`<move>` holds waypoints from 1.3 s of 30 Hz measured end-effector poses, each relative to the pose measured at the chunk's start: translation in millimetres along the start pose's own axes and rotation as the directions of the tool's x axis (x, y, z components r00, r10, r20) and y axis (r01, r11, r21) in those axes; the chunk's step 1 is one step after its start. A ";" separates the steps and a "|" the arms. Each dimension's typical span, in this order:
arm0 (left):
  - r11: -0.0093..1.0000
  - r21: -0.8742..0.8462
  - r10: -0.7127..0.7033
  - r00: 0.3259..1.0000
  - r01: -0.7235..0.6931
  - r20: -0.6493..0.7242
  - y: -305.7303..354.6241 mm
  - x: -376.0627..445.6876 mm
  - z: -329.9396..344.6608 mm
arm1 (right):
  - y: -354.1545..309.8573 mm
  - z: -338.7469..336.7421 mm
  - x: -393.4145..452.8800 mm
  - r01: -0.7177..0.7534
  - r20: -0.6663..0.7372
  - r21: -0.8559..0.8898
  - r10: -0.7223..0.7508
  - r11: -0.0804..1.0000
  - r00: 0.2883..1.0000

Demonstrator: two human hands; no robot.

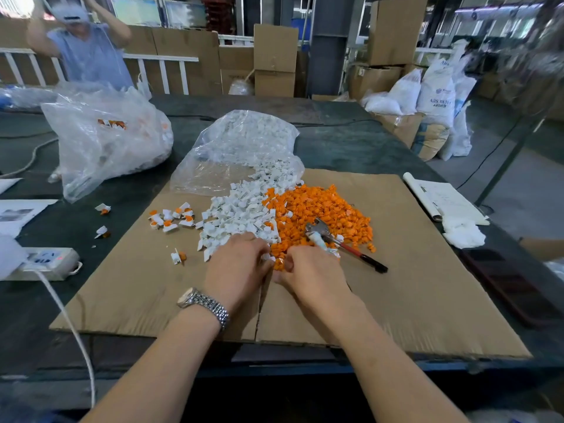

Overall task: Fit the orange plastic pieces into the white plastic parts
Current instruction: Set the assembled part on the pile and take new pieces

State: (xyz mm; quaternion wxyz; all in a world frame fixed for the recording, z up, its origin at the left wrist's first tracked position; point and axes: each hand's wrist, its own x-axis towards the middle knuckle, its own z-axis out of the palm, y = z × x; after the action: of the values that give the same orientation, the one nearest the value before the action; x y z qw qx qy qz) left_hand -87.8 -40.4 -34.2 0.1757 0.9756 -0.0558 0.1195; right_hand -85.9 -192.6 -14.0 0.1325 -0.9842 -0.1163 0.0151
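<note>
A heap of white plastic parts [235,213] lies on a cardboard sheet [412,285], touching a heap of orange plastic pieces [320,209] to its right. My left hand [236,267], with a metal watch on its wrist, rests at the near edge of the white heap and pinches a white part [266,257] at its fingertips. My right hand [309,270] sits beside it at the orange heap's near edge, fingers curled round an orange piece [279,264]. Several joined white-and-orange pieces [172,219] lie to the left.
A small hammer [345,244] with a red-black handle lies on the orange heap. Two clear bags [106,141] of parts stand behind. A power strip [48,261] with a white cable sits left, papers [442,199] right. A person stands at the far left.
</note>
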 end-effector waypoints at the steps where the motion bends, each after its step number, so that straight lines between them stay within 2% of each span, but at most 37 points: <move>1: 1.000 -0.017 0.001 1.000 -0.001 0.005 0.4 0.1 -0.7 | 0.9 -0.4 0.3 0.001 0.005 0.023 -0.001 1.000 1.000; 4: 0.998 -0.054 -0.008 1.000 0.008 -0.004 1.2 0.4 -3.6 | 4.0 -1.9 1.6 0.016 -0.044 0.025 -0.015 1.000 0.999; 7: 0.986 -0.148 -0.082 0.996 0.076 -0.030 3.1 1.7 -7.6 | 9.8 -4.7 3.8 0.011 -0.119 0.170 0.009 0.985 0.993; 9: 0.910 -0.383 -0.180 0.984 0.161 -0.014 4.2 4.0 -13.7 | 14.6 -9.8 6.5 0.038 -0.160 0.309 0.012 0.950 0.987; 11: 0.772 -0.596 -0.238 0.970 0.220 0.050 3.3 4.2 -20.3 | 16.3 -15.5 7.7 0.090 -0.200 0.454 0.003 0.887 0.980; 14: 0.662 -0.713 -0.218 0.969 0.231 0.112 0.4 1.8 -27.2 | 13.3 -20.3 8.9 0.162 -0.223 0.578 -0.036 0.800 0.974; 18: 0.623 -0.747 -0.213 0.969 0.234 0.126 1.2 1.2 -30.5 | 6.0 -16.9 10.8 0.195 -0.235 0.570 -0.069 0.798 0.969; 22: 0.662 -0.719 -0.186 0.976 0.212 0.117 3.3 -1.0 -34.1 | 1.3 -10.9 8.5 0.251 -0.272 0.537 -0.116 0.805 0.955; 25: 0.672 -0.705 -0.177 0.974 0.227 0.145 4.3 -2.7 -37.2 | 0.0 -12.5 8.2 0.256 -0.281 0.459 -0.135 0.851 0.950; 29: 0.591 -0.770 -0.109 0.970 0.239 0.218 0.4 -3.7 -40.4 | -3.0 -18.0 7.8 0.216 -0.252 0.354 -0.129 0.910 0.959; 32: 0.602 -0.778 -0.018 0.977 0.179 0.210 -6.9 -5.5 -42.5 | -2.7 -20.6 4.0 0.201 -0.292 0.427 -0.076 0.882 0.953; 36: 0.549 -0.820 -0.082 0.987 0.161 0.139 -9.3 -7.5 -39.6 | -2.5 -24.1 -1.1 0.179 -0.255 0.617 -0.021 0.767 0.967; 39: 0.398 -0.897 -0.074 0.981 0.192 0.177 -10.7 -9.0 -34.6 | -3.1 -29.9 -3.7 0.207 -0.253 0.662 -0.045 0.721 0.966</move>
State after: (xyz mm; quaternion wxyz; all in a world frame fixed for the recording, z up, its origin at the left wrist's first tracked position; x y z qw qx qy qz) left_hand -102.2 -17.5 -8.5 0.6826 0.7295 -0.0434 0.0023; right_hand -88.5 -198.3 15.7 0.4974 -0.8515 -0.1541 -0.0608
